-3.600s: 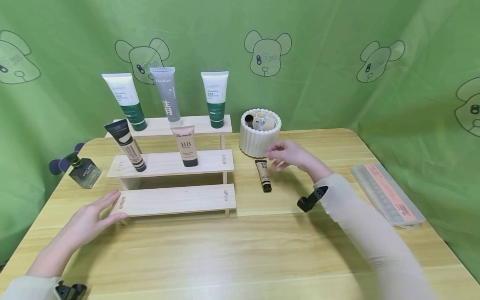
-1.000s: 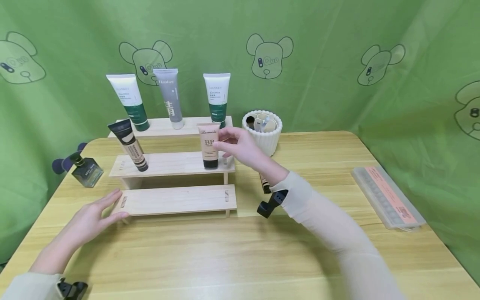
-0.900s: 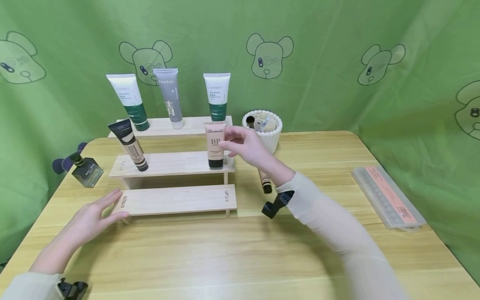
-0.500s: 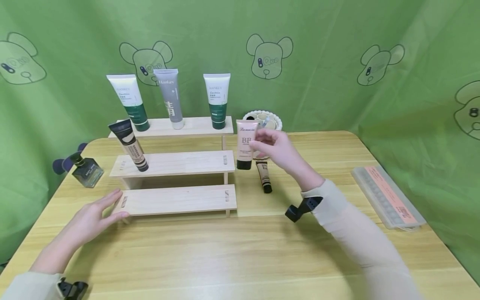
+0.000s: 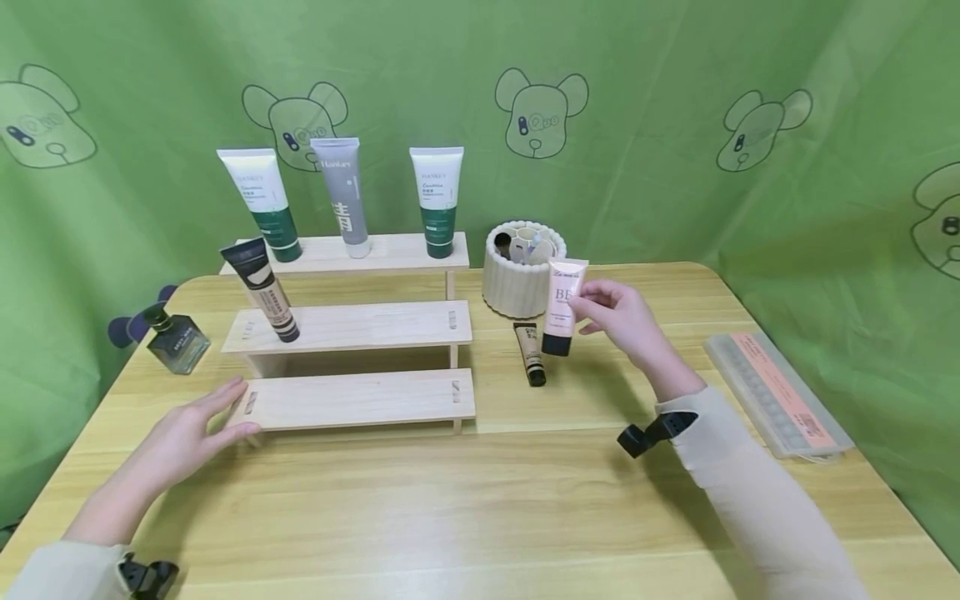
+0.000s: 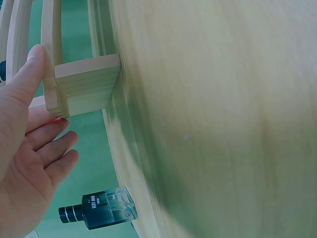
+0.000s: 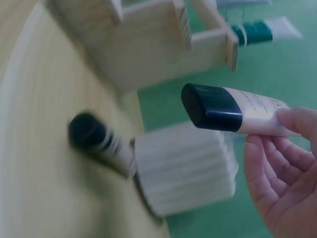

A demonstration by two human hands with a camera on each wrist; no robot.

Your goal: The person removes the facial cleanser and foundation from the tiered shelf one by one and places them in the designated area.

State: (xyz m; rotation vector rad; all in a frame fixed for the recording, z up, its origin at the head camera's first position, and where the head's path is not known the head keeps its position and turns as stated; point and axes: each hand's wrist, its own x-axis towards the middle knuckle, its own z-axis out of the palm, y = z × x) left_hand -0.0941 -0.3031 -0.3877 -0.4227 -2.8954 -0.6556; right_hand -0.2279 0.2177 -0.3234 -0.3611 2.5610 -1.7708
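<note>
BB tube (image 5: 561, 310) has been shifted off the middle tier (image 5: 375, 327) of the wooden stand, where it stood 3.6 s ago, and carried right past the stand's end. It is now held above the bench (image 5: 480, 517), cap down and slightly tilted, in front of the right side of the ribbed white holder (image 5: 513, 287). In the right wrist view its black cap is seen apart from the bench surface.

Right hand (image 5: 618, 315): fingers clamped on the BB tube at its right edge, thumb set on the front face, other fingers behind.

Left hand (image 5: 176, 442): not moved. Fingers spread apart, thumb rested on the front edge of the bottom tier (image 5: 360, 400) near its left end, index at that end. Other fingers seen loose below the board in the left wrist view.

Small black-and-beige tube (image 5: 529, 354) is left on the bench just in front of the holder, between the stand and the BB tube, cap end toward the person. Brushes (image 5: 503, 242) are kept in the holder.

Top tier (image 5: 397, 250): grey tube (image 5: 343, 196) flanked by left white-green tube (image 5: 264, 204) and right white-green tube (image 5: 437, 200). Dark-topped tube (image 5: 264, 292) is stood tilted at the left of the middle tier. Dark glass bottle (image 5: 178, 343) is placed left of the stand, clear case (image 5: 780, 396) with a pink label at the bench's right side. Green curtain (image 5: 645, 125) is hung behind
</note>
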